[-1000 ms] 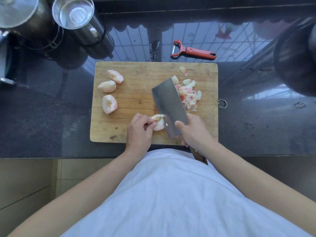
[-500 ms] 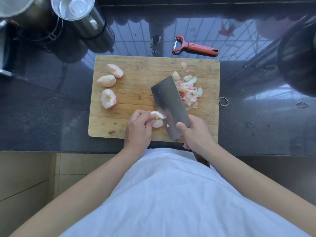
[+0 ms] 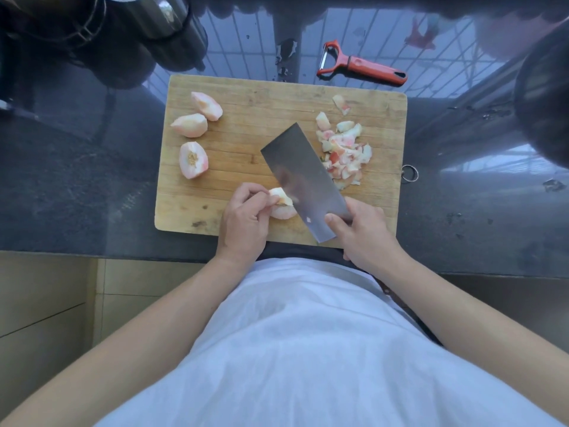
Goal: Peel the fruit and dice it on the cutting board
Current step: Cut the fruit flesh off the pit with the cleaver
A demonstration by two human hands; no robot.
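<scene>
A rectangular pale wooden cutting board (image 3: 246, 97) is laid on the dark glossy stone tabletop (image 3: 77, 180). At the board's 6 o'clock edge a peeled, pinkish-white peach wedge (image 3: 281, 208) is pinched between the curled fingers and thumb of the left hand (image 3: 243, 223). The handle end of a broad rectangular steel cleaver (image 3: 303, 177) is gripped by the right hand (image 3: 363, 232), with the thumb laid on the flat of the blade; the blade is tilted over the wedge and angled toward 11 o'clock, its edge touching or just beside the fruit. Three more peeled peach wedges (image 3: 192, 143) are left uncut at the board's 9 to 10 o'clock side, well apart from the knife. A heap of pale pink diced peach pieces and scraps (image 3: 345, 152) is piled at 2 to 3 o'clock, just beside the blade's far side. A red-handled Y-shaped peeler (image 3: 363, 67) is set on the tabletop beyond the board at 1 o'clock.

The dicing is judged to be partly done. The chief risk is a cut to the left fingertips, since they are held very close to the blade on a small piece. The wet wedge could also slip or roll under pressure, so that uneven dice are produced. Cut pieces near 6 o'clock could be pushed off the board's near edge.
</scene>
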